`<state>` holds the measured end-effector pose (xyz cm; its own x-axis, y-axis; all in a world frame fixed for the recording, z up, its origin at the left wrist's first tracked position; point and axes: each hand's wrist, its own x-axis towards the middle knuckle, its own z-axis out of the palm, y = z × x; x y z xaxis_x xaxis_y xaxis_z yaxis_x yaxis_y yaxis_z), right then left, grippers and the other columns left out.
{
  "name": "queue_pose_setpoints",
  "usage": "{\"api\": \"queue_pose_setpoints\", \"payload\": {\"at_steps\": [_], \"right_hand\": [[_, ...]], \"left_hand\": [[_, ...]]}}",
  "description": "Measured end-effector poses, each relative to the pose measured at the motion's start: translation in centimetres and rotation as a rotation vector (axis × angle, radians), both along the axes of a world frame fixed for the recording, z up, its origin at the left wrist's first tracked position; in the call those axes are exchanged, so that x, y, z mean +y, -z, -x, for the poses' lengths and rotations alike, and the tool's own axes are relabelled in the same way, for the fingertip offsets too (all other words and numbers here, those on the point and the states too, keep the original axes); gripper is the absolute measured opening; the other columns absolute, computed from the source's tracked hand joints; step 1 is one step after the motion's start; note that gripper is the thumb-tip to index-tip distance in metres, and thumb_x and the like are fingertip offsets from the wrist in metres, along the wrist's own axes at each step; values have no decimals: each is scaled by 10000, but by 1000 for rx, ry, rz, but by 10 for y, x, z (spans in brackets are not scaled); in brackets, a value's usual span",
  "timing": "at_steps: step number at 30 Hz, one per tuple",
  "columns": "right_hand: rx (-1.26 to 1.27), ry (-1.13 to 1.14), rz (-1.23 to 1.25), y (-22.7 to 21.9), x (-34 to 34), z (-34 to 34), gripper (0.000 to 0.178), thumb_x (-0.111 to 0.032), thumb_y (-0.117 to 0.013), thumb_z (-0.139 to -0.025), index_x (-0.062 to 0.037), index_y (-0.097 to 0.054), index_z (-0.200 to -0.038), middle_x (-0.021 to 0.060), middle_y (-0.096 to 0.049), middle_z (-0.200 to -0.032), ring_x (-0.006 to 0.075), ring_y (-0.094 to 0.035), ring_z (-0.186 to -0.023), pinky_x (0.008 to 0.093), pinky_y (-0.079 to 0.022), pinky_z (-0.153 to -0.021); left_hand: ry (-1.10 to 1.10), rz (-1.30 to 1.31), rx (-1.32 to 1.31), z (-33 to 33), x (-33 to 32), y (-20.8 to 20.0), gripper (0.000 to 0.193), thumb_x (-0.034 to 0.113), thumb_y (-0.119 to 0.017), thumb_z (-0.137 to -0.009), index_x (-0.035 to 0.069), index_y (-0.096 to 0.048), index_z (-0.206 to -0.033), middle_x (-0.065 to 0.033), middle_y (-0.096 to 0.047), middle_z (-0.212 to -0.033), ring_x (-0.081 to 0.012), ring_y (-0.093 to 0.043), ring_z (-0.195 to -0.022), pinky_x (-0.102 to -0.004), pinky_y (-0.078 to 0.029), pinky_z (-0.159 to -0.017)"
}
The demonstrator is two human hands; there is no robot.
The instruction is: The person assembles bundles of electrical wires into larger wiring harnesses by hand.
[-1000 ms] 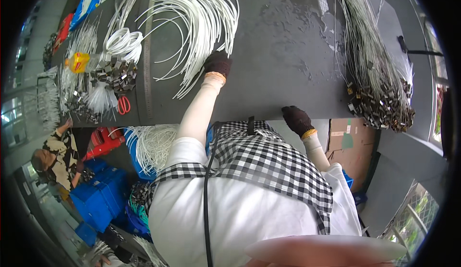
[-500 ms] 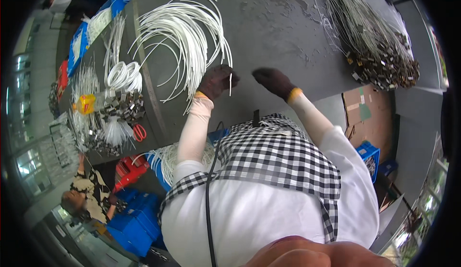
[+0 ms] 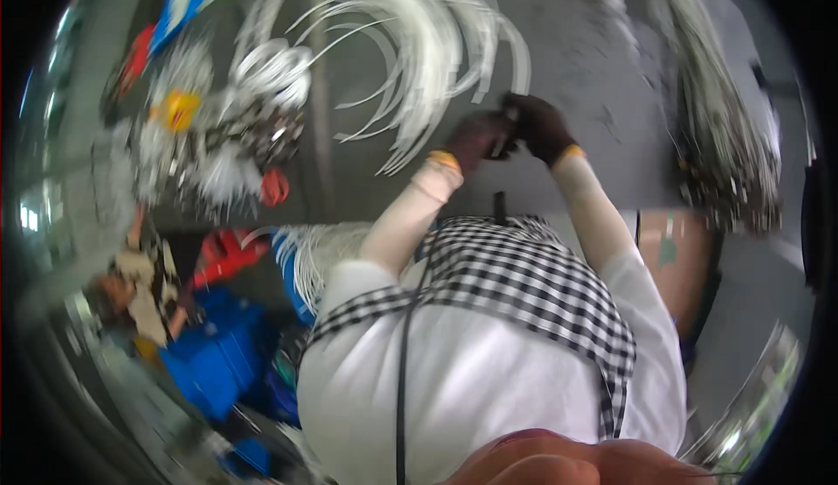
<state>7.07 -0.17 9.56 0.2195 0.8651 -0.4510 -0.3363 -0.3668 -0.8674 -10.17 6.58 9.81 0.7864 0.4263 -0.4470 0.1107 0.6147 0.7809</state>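
My left hand (image 3: 480, 138) and my right hand (image 3: 545, 130), both in dark brown gloves with yellow cuffs, meet over the grey table in front of my chest. The fingers look bent and pressed together at the fingertips. Between them is a small dark and grey patch, too smeared to make out. Just beyond my left hand lies a curved bundle of white tubes (image 3: 428, 44). One tube from its right side (image 3: 521, 53) runs down toward my hands, and its near end is hidden or blurred there.
On the left are a white coil (image 3: 272, 75), cable bundles with metal ends, a yellow-labelled bottle (image 3: 179, 111) and red-handled scissors (image 3: 275, 188). A long bundle of grey cables (image 3: 720, 110) lies right. A co-worker (image 3: 144, 275) is beside blue crates (image 3: 214, 354) at lower left.
My hands, apart before, have come together, the left moving right to meet the right. The whole view has swung, so the table things appear shifted and blurred.
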Motion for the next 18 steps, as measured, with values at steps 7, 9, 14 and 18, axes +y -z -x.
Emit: {"api": "queue_pose_setpoints", "payload": {"at_steps": [7,9,14,18], "right_hand": [[-564,-330,-153,-14,-10,11,174,-81,-612,-907,-35,-625,-1074,53,-632,-855,176,-626,-757,303,-504,-662],[-826,-406,-270,-21,-12,17,188,-75,-616,-901,-33,-621,-1084,55,-634,-856,170,-626,-755,300,-503,-658],[-1063,-509,-258,-32,-13,19,225,-120,-634,-906,-10,-638,-1102,54,-658,-882,161,-629,-767,300,-506,-681],[-142,-94,-33,-29,-19,24,296,-228,-663,-913,7,-677,-1092,40,-674,-902,146,-624,-774,282,-493,-693]], "left_hand": [[13,142,67,12,-12,-1,213,150,-644,-913,11,-650,-1075,-98,-668,-906,-217,-707,-862,-345,-603,-699],[30,-86,-105,14,-11,3,171,79,-647,-899,25,-676,-1059,-97,-647,-920,-225,-701,-887,-361,-609,-732],[144,-1194,-244,14,-6,29,196,56,-637,-900,16,-674,-1088,-125,-645,-967,-231,-679,-985,-360,-592,-838],[-107,208,-208,7,-16,24,302,107,-659,-894,-45,-610,-1150,-138,-671,-1051,-249,-688,-965,-380,-582,-863]]}}
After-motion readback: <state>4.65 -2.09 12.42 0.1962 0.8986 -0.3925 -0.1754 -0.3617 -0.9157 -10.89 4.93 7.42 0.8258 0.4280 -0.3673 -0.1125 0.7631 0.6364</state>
